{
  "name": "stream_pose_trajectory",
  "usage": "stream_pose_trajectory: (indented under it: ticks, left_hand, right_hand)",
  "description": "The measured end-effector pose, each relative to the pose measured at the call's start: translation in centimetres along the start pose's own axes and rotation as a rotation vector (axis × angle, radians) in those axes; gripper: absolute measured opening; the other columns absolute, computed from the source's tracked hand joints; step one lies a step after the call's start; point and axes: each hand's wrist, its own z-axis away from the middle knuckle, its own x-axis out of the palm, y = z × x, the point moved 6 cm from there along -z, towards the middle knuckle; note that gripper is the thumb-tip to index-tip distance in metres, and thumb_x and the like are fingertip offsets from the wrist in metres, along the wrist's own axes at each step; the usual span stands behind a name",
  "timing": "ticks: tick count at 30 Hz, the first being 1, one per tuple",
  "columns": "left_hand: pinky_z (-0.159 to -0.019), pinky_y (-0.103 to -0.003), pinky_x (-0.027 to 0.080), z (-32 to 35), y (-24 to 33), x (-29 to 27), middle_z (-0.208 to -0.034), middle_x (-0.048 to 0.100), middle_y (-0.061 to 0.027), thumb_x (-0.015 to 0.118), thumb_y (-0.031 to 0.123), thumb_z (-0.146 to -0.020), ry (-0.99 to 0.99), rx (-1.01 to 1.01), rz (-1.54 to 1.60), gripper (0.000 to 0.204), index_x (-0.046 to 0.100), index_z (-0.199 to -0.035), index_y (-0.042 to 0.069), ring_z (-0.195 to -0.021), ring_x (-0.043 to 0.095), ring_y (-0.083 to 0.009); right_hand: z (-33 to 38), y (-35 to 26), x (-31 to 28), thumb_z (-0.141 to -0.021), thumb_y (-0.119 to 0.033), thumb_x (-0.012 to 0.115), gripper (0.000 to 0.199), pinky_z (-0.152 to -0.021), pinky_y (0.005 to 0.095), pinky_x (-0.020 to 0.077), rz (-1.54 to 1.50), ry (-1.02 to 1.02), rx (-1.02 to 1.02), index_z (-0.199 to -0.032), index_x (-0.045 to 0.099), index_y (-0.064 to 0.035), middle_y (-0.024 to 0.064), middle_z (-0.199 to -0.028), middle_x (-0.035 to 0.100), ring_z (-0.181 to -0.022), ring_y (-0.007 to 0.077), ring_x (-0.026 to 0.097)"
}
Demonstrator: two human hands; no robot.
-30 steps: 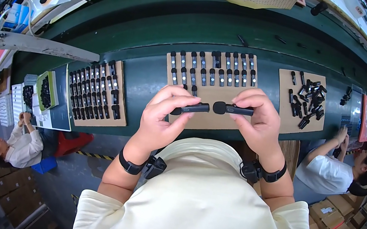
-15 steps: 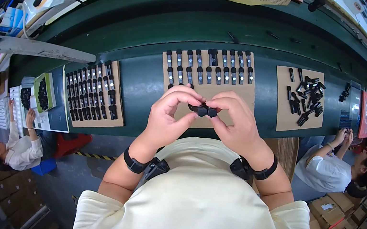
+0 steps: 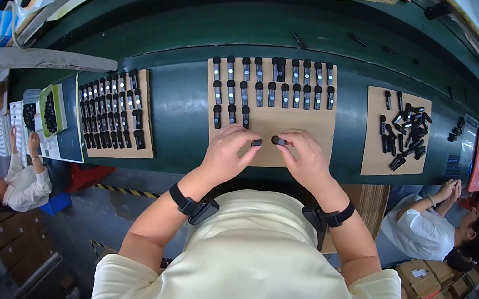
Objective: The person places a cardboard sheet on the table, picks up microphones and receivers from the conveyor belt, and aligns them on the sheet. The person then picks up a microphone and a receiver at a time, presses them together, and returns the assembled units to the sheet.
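Over the near part of the middle cardboard sheet (image 3: 270, 118), both of my hands are raised and a little apart. My left hand (image 3: 226, 152) pinches a short black piece (image 3: 256, 143) between thumb and fingers. In my right hand (image 3: 307, 156) a small black device (image 3: 279, 141) with a rounded end is pinched; its far end is hidden by the fingers. Beyond my hands, rows of small black clip-on wireless microphones (image 3: 271, 94) with foam tips lie on the sheet. Each shows a pale round spot, and the nearest row stops beside my left hand.
Left on the green bench (image 3: 179, 98), another cardboard sheet (image 3: 149, 110) bears rows of similar microphones. To the right, a sheet (image 3: 370, 162) carries a loose heap (image 3: 406, 128). Co-workers (image 3: 23, 189) (image 3: 427, 222) sit at both sides. A metal beam (image 3: 45, 59) reaches in from the left.
My hands have drawn apart, and the two black pieces that were together are now separate, one in each hand. The view has shifted slightly.
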Motion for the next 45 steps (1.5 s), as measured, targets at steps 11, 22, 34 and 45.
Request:
stream_pose_trajectory:
  ticks: [11, 22, 34, 45]
  left_hand:
    - [-0.1, -0.046, 0.044, 0.6, -5.7, 6.5, -0.111, 0.065, -0.0089, 0.069, 0.005, -0.076, 0.044, 0.198, -0.309, 0.017, 0.06, -0.09, 0.007, -0.107, 0.059, -0.0276]
    - [-0.102, -0.05, 0.04, 1.5, -6.9, 7.9, -0.113, 0.061, -0.0088, 0.064, 0.009, -0.076, 0.005, 0.198, -0.443, 0.013, 0.06, -0.089, 0.009, -0.112, 0.056, -0.026]
    - [-0.103, -0.051, 0.039, -0.1, -6.8, 6.5, -0.113, 0.059, -0.0103, 0.068, 0.007, -0.074, 0.002, 0.196, -0.395, 0.019, 0.062, -0.091, 0.008, -0.113, 0.055, -0.0285]
    - [-0.097, -0.048, 0.045, -13.1, -6.6, -1.8, -0.107, 0.061, -0.0104, 0.069, 0.003, -0.073, 0.029, 0.241, -0.401, 0.02, 0.062, -0.091, 0.007, -0.103, 0.057, -0.0322]
  right_hand:
    - [0.2, 6.3, 5.2, -0.076, -0.002, 0.071, 0.026, -0.082, 0.0378, 0.0518, 0.268, -0.005, -0.111, -0.099, 0.061, -0.007, 0.007, -0.11, 0.064, -0.099, 0.0284, 0.062]
    - [1.4, 7.9, 7.6, -0.077, -0.006, 0.066, 0.023, -0.086, 0.0377, 0.0467, 0.318, -0.134, -0.161, -0.099, 0.061, -0.0101, 0.0062, -0.114, 0.058, -0.102, 0.0271, 0.058]
    - [-1.0, 7.5, 5.5, -0.076, -0.007, 0.069, 0.029, -0.088, 0.0392, 0.047, 0.299, -0.121, -0.148, -0.104, 0.062, -0.0102, 0.0087, -0.115, 0.058, -0.103, 0.0291, 0.058]
    - [-11.8, 14.1, -7.6, -0.081, -0.009, 0.069, 0.032, -0.09, 0.0433, 0.0478, 0.445, 0.03, -0.021, -0.111, 0.059, -0.0069, 0.0143, -0.116, 0.057, -0.107, 0.0354, 0.057]
